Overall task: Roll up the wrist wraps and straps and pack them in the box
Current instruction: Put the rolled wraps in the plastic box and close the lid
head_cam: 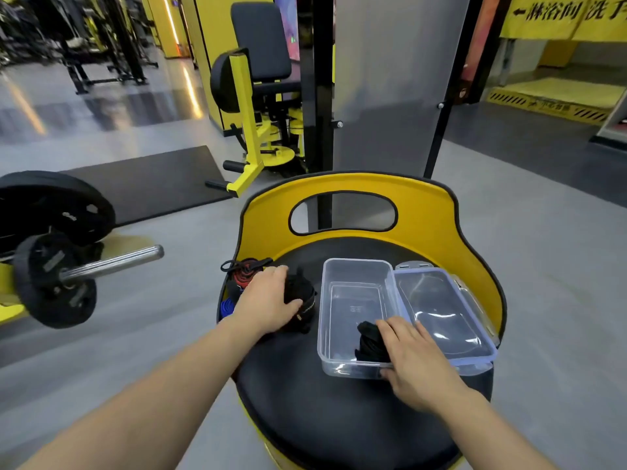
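While packing is only just begun, round black padded worktop [322,412] with a stiff yellow backrest [437,232] at twelve o'clock carrying everything. Clear hard-plastic box [325,320], rectangular with rounded corners, sitting right of centre, mostly bare inside. Matching clear lid [441,310] lying flat just beside it at three o'clock. Right hand [417,371] at the box's near corner, fingers curled round one rolled black wrap [371,340], soft woven fabric, lowered inside at the box's five o'clock. Left hand [268,300] at nine o'clock from the box, fingers closing over a second bundle of black wraps [303,300], not yet packed. Behind that hand, at ten o'clock, loose red-and-black strap [242,276] with a thin black cord loop, and a blue strap [226,308] at the worktop's edge, seemingly unrolled. Judged roughly a quarter done.
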Tool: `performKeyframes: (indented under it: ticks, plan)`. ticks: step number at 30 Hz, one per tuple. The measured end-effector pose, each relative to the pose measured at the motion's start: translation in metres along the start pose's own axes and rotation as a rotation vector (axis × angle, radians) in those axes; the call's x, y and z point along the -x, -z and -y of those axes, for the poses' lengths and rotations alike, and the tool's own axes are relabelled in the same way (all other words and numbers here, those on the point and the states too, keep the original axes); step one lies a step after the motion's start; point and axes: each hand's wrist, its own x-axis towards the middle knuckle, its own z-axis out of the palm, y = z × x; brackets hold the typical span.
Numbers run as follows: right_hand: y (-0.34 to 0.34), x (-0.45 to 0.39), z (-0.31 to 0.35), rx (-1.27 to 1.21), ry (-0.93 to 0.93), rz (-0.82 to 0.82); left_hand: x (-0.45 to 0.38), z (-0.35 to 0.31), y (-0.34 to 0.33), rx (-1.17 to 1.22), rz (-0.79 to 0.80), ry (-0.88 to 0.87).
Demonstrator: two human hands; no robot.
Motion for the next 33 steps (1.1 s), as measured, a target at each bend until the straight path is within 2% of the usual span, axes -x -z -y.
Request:
performKeyframes:
  ticks: [3, 6, 14, 20, 27, 33]
  plan:
    - [0.002, -0.002, -0.001, -0.013, -0.002, 0.014, -0.025, -0.014, -0.008, -0.108, 0.108, 0.142]
    - [0.003, -0.003, -0.002, -0.040, 0.004, 0.014, -0.039, -0.024, -0.022, -0.126, 0.151, 0.236]
    - [0.002, -0.002, -0.004, -0.087, 0.017, -0.001, -0.044, -0.027, -0.045, -0.032, 0.062, 0.314]
    - [0.000, 0.001, -0.004, -0.118, 0.023, -0.013, -0.039, -0.029, -0.050, 0.084, 0.003, 0.287]
    - [0.001, 0.001, -0.007, -0.134, 0.044, -0.018, -0.043, -0.022, -0.047, 0.163, 0.040, 0.249]
    - [0.000, -0.001, -0.011, -0.154, 0.055, -0.035, -0.047, -0.026, -0.016, 0.225, -0.130, 0.143]
